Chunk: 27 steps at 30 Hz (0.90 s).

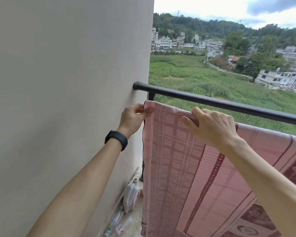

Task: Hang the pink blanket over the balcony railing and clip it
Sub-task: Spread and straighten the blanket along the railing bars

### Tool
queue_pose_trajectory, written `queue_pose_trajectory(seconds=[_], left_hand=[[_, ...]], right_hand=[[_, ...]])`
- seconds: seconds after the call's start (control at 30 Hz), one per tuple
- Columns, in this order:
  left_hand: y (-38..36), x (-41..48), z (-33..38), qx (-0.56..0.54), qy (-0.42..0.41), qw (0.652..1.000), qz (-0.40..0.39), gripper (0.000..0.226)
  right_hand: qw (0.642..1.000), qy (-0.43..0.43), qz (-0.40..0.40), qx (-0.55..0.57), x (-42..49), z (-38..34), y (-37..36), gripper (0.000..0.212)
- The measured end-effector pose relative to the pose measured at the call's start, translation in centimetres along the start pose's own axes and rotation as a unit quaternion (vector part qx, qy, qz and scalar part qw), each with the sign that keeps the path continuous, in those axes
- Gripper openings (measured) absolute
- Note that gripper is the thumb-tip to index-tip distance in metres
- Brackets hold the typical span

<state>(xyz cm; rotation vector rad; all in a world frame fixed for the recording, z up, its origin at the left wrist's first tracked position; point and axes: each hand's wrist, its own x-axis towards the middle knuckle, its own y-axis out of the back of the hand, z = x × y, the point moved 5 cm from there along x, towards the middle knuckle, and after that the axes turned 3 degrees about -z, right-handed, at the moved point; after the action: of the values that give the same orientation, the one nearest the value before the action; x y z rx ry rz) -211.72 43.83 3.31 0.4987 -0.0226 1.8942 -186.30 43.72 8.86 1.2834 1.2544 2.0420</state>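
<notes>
The pink blanket (186, 168) hangs down flat like a curtain on the near side of the black balcony railing (212, 102). It has checks and dotted squares on its left part, and dark red stripes and big patterns further right. Its top edge sits just under the top bar of the railing. The bar shows bare above it all the way along. I cannot tell if the blanket lies over anything behind it. Its left edge drops straight down close to the wall (67, 82).

The left hand (132, 118) pinches the top left corner of the blanket, with the thumb pressed on the front of the cloth. The right hand (214, 129) grips the top edge a little way to the right. Its fingers curl over the edge, and its thumb lies on the front of the cloth. The cloth between the two hands is pulled almost straight.

A black band (116, 139) goes round the left wrist.

The railing's left end joins the wall. Down on the floor by the wall stands a white plastic jug (131, 197). Some small bottles (118, 226) lie near it, but they are too blurry to name.

Past the railing is a big green field (195, 77). Behind it are white houses (164, 42), a hill with trees (203, 26), and a cloudy sky (203, 7).
</notes>
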Motion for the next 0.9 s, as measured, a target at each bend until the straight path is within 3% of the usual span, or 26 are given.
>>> queue_pose_trajectory(seconds=[0.13, 0.27, 0.47, 0.67, 0.83, 0.9], left_hand=[[-1.7, -1.0, 1.0, 0.013, -0.012, 1.0, 0.001, 0.012], [-1.8, -1.5, 1.2, 0.011, -0.014, 1.0, 0.006, 0.021], [-5.1, -5.5, -0.1, -0.051, 0.063, 0.997, 0.002, 0.017], [-2.9, -5.7, 0.5, 0.044, 0.03, 0.995, 0.084, 0.021], [-2.5, -4.7, -2.1, 0.067, 0.051, 0.991, 0.101, 0.02], [-3.3, -5.1, -1.4, 0.059, 0.032, 0.987, 0.148, 0.026]], right_hand=[[0.999, -0.046, 0.026, -0.002, -3.0, 2.2, 0.2, 0.057], [0.996, -0.085, 0.031, -0.011, -6.3, 4.6, 0.3, 0.054], [0.993, -0.102, 0.048, -0.024, -9.1, 6.1, -0.1, 0.046], [0.995, -0.078, 0.05, 0.042, -9.4, 5.1, 0.1, 0.043], [0.986, -0.155, 0.06, 0.023, -11.7, 7.8, -1.9, 0.052], [0.984, -0.171, 0.037, 0.001, -12.8, 9.2, -2.4, 0.056]])
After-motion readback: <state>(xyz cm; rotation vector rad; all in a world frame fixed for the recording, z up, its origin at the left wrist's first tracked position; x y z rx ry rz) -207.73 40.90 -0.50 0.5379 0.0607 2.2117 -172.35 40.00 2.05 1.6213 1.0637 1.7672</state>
